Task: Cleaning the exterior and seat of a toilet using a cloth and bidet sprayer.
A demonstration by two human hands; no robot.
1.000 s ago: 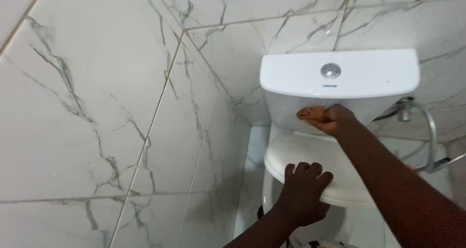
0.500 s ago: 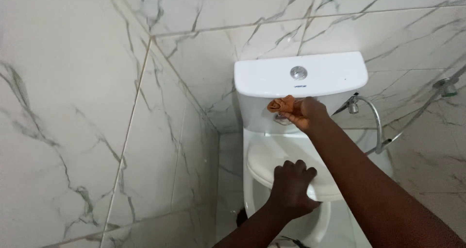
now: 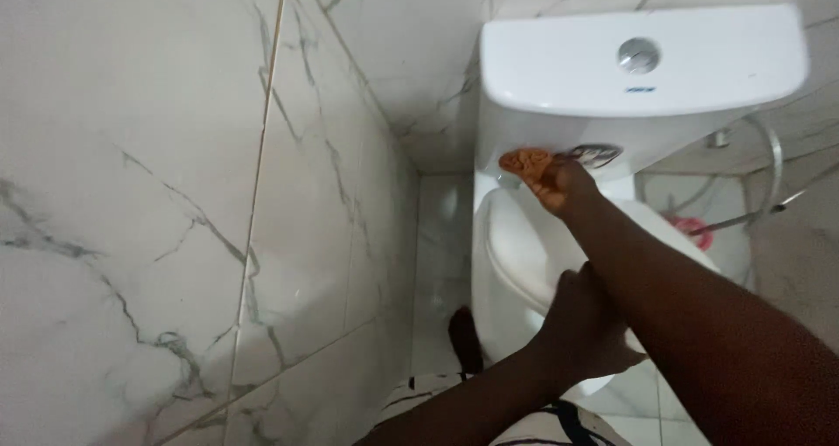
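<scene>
Against the tank front (image 3: 524,131), right hand (image 3: 559,184) clenched on orange cloth (image 3: 524,160); left hand (image 3: 581,324) half hidden, grip unclear.

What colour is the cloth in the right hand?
Orange-brown; the cloth shows best in the head view, against the white cistern.

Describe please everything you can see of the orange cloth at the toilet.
The orange cloth is small, soft-looking and bunched into a wad. The right hand grips it, so only its left part shows past the fingers. It is pressed against the front of the white toilet tank, just below the lid and above the closed seat cover. Whether it is wet cannot be told.
</scene>
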